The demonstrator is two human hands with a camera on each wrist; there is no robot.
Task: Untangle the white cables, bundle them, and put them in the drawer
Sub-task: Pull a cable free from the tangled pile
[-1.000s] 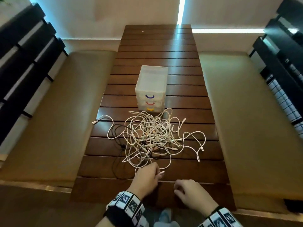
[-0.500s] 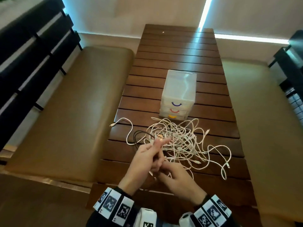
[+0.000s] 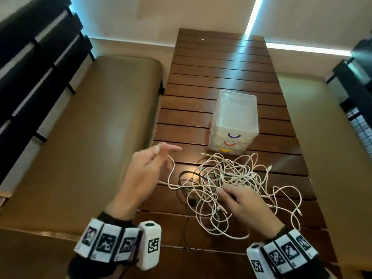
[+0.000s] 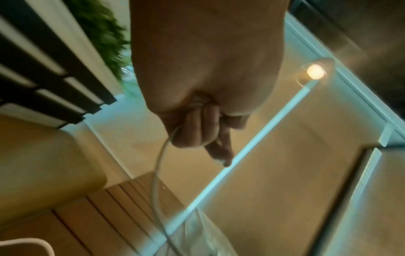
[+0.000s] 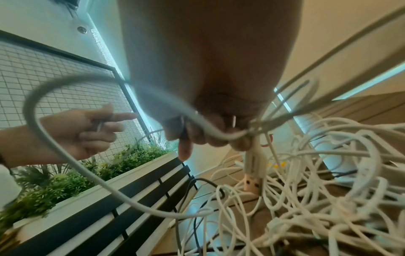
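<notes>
Drawers (image 3: 233,127) shut at 12 o'clock of tangled cables (image 3: 231,178) on worktop (image 3: 221,63), contents unclear. Left hand (image 3: 145,168) pinching one cable end, raised at 9 o'clock. Right hand (image 3: 243,202) fingers (image 5: 184,149) curled among cables.

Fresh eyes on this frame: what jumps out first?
The tangle of white cables sprawled across the near half of the slatted wooden table, with a black cable mixed in at its left edge. The left hand pinches one white cable end, lifted out to the left, while the right hand grips strands in the pile. Just behind stands a translucent drawer unit, all drawers closed.
</notes>
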